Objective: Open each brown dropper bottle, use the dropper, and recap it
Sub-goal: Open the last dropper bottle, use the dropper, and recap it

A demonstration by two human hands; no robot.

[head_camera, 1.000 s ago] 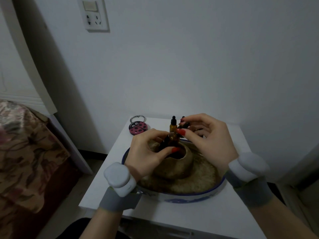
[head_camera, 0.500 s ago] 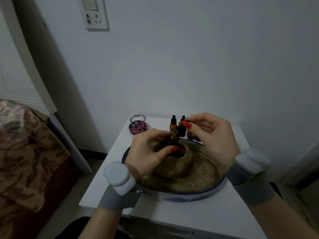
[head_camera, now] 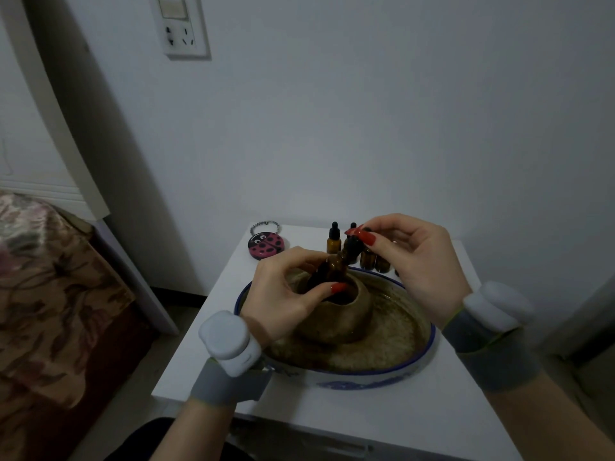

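Observation:
My left hand (head_camera: 286, 294) grips a brown dropper bottle (head_camera: 329, 271), tilted over the mouth of a brown clay pot (head_camera: 342, 314). My right hand (head_camera: 419, 261) pinches the bottle's black dropper cap (head_camera: 354, 246) between thumb and forefinger, right at the bottle's neck. Whether the cap is seated on the neck I cannot tell. Behind the pot, several more brown dropper bottles (head_camera: 332, 241) stand in a row near the wall, partly hidden by my right hand.
The pot sits in a wide blue-rimmed dish (head_camera: 366, 374) on a small white table (head_camera: 432, 410). A pink ladybug tin (head_camera: 266, 245) with a beaded ring lies at the table's back left. A bed with a floral cover (head_camera: 50, 294) is on the left.
My right hand has lifted slightly and turned, its fingers shifting on the dropper cap. My left hand and the bottle have stayed in place over the pot.

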